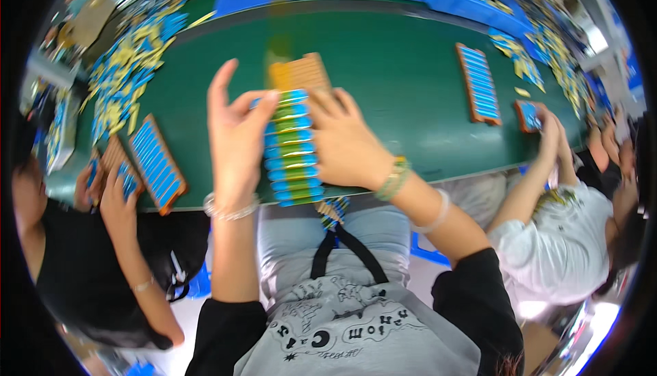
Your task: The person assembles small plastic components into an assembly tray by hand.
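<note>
In front of me a brown ridged tray [309,70] lies at an angle across the table's near edge, its far end bare. Its near part carries a row of shiny blue and yellow-green wrapped strips [293,153]. My left hand [236,126] is at the row's left far end, thumb and forefinger pinched on a small blue-wrapped strip [255,103] that is mostly hidden; the other fingers are raised. My right hand [345,140] lies flat along the row's right side, fingers stretched over the tray. Its thumb is hidden.
Filled brown trays stand at the left [158,164] and right [478,83]. Loose blue and yellow strips [137,65] are heaped at far left, more [520,58] at far right by a blue bin [472,0]. Co-workers' hands [118,188] work on either side. The table [390,68] is green.
</note>
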Demonstrator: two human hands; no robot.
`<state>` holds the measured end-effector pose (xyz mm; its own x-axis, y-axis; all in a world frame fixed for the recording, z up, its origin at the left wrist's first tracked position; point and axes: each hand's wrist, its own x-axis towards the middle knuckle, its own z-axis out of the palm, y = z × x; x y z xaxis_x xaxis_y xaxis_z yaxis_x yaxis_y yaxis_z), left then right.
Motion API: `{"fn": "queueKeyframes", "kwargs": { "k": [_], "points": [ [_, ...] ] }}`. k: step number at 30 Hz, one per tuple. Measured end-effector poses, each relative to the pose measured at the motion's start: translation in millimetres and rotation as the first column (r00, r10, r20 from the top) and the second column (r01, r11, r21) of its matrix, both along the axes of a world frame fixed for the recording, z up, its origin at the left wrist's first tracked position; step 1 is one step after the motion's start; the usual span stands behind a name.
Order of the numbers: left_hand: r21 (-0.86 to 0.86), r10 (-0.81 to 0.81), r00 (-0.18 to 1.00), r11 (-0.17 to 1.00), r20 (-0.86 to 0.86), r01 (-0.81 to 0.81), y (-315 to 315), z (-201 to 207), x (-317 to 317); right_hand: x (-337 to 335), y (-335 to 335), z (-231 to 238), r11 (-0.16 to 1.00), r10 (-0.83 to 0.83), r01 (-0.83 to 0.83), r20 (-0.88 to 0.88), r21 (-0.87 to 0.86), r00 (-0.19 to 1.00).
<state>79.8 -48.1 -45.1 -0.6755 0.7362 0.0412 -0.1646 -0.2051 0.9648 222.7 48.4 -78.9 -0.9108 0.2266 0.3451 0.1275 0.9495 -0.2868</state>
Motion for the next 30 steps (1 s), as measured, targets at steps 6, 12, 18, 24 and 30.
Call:
{"fn": "queueKeyframes", "kwargs": {
  "k": [6, 12, 18, 24, 30],
  "points": [
    [-0.047, 0.001, 0.993, 0.999, -0.12, -0.007, -18.1, 10.3, -5.8, 17.4, 28.6, 5.4, 0.992, -0.126, 0.125, -0.048, -0.022, 0.991],
    [0.033, -0.03, 0.992, 0.999, -0.119, 0.035, -16.9, -0.8, 12.4, 69.6, 105.8, -3.5, 0.886, -0.429, 0.419, 0.006, 0.199, 0.903],
    [0.034, -0.046, 0.995, 0.998, -0.088, 0.049, -7.7, -4.7, 17.5, 54.7, 95.5, 15.9, 0.921, -0.343, 0.291, -0.187, -0.258, 0.92],
    [-0.124, 0.049, 0.978, 0.989, -0.2, -0.075, -35.3, 3.4, 19.6, -21.8, 0.8, 36.7, -0.094, -0.179, -0.13, -0.112, -0.987, 0.977],
    [-0.158, 0.117, 0.299, 0.641, -0.947, -0.751, -130.0, -13.0, 1.3, -26.9, 5.6, 40.0, -0.212, -0.258, -0.073, -0.017, -0.975, 0.966]
  ]
}}
